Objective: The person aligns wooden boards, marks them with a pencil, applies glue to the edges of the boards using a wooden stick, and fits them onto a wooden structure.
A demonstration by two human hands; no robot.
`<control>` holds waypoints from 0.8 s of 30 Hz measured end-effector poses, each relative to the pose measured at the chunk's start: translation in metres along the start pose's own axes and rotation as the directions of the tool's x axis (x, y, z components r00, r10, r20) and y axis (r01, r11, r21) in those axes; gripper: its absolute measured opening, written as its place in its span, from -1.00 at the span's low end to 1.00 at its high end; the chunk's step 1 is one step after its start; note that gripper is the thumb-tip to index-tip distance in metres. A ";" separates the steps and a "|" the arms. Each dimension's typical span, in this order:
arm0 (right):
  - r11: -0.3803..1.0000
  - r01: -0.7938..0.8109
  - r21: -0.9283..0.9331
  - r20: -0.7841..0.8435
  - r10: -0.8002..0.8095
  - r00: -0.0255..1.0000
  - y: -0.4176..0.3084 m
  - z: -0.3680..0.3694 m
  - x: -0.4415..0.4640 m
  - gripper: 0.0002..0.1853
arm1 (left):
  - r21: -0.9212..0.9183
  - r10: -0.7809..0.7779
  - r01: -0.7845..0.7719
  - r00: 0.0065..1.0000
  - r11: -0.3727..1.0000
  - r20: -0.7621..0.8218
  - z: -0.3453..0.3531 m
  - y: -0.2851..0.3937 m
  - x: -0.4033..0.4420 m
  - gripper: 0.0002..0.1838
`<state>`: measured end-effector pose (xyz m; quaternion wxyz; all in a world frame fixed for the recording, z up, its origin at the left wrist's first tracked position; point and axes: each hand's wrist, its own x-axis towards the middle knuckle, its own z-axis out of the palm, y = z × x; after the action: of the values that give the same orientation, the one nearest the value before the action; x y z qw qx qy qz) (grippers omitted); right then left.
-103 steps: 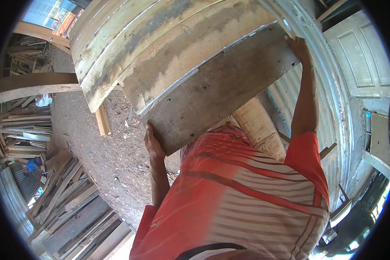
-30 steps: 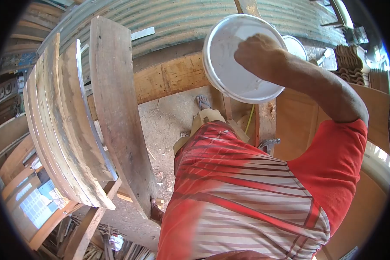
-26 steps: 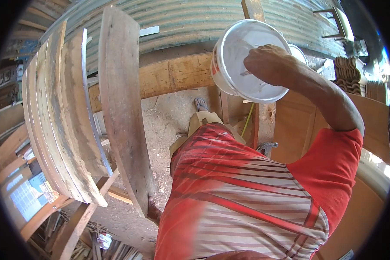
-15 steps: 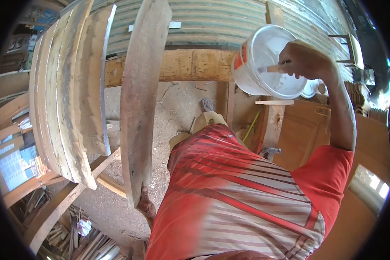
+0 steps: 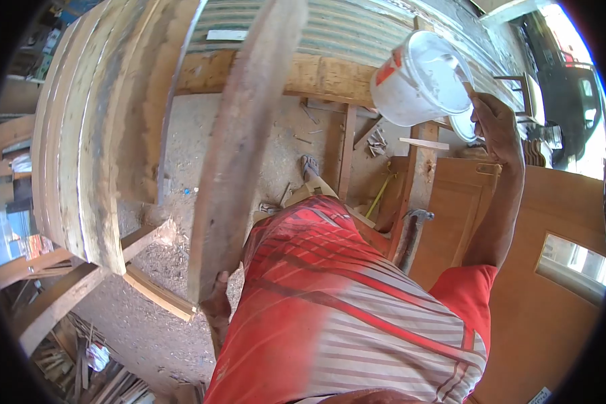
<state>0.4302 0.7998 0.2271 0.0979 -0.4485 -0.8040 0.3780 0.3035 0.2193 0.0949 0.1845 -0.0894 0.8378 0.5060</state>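
My left hand (image 5: pixel 217 299) is closed round the lower end of a long wooden plank (image 5: pixel 239 155), which stands on edge at a slant and is smeared by motion. My right hand (image 5: pixel 495 121) grips the short wooden handle of what looks like a brush (image 5: pixel 468 87); its far end is in the mouth of a white plastic bucket (image 5: pixel 392 87). Whitish residue coats the bucket's inside. The bucket is tilted toward me, by the end of a wooden beam (image 5: pixel 330 77).
Several joined boards (image 5: pixel 94 135) stand at the left on wooden supports. A hammer (image 5: pixel 411 236) hangs by an upright post at the right, near a panelled wooden door (image 5: pixel 512 229). Wood scraps (image 5: pixel 118 387) lie at lower left. Behind the beam is corrugated sheet (image 5: pixel 357 34).
The plank in my left hand has shifted and tilted to the right at its top. My right hand has drawn back toward the bucket's right rim with the brush. The view has shifted.
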 end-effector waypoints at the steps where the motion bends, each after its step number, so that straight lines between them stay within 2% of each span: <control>1: 0.998 -0.013 0.057 -0.032 0.015 0.999 -0.001 0.007 -0.005 -0.59 | -0.078 0.049 -0.046 0.998 0.996 0.032 0.004 0.001 -0.004 -0.59; 2: 0.993 -0.033 0.113 -0.070 0.041 0.997 0.000 0.012 -0.013 -0.58 | -0.154 0.102 -0.090 0.992 0.984 0.070 0.003 -0.001 -0.004 -0.58; 3: 0.995 -0.056 0.079 -0.087 0.063 0.994 0.002 0.013 -0.014 -0.58 | -0.207 0.095 -0.069 0.988 0.976 0.122 0.002 -0.013 0.000 -0.51; 6: 0.980 0.010 0.198 -0.103 0.010 0.995 0.018 0.018 -0.014 -0.58 | -0.221 0.061 -0.012 0.974 0.975 0.218 0.008 -0.006 0.000 -0.36; 7: 0.976 0.009 0.219 -0.111 0.016 0.994 0.019 0.017 -0.016 -0.59 | -0.202 0.075 -0.030 0.974 0.979 0.214 0.007 -0.010 0.003 -0.36; 9: 0.990 0.014 0.141 -0.143 0.007 0.990 0.018 0.018 -0.020 -0.60 | -0.163 0.100 -0.065 0.970 0.985 0.220 0.006 -0.019 0.010 -0.37; 11: 0.995 0.011 0.096 -0.140 0.002 0.990 0.018 0.019 -0.024 -0.59 | -0.130 0.205 -0.178 0.948 0.975 0.245 0.005 -0.018 0.018 -0.36; 14: 0.989 0.011 0.151 -0.216 0.022 0.976 0.014 0.021 -0.028 -0.59 | -0.120 0.291 -0.268 0.914 0.956 0.284 0.004 -0.006 0.022 -0.37; 16: 0.985 0.000 0.175 -0.161 0.029 0.987 0.019 0.022 -0.025 -0.60 | -0.090 0.329 -0.317 0.892 0.944 0.311 0.000 0.003 0.021 -0.38; 22: 0.960 0.146 0.239 -0.134 -0.117 0.984 -0.005 0.026 -0.033 -0.61 | -0.120 0.276 -0.251 0.911 0.961 0.307 0.006 0.004 0.013 -0.37; 24: 0.930 0.190 0.315 -0.109 -0.163 0.981 -0.021 0.033 -0.039 -0.60 | -0.122 0.270 -0.243 0.914 0.962 0.305 0.007 0.006 0.010 -0.37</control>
<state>0.4227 0.7453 0.2259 0.2363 -0.3672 -0.7633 0.4762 0.2939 0.2289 0.0922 0.2454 0.0967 0.7803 0.5671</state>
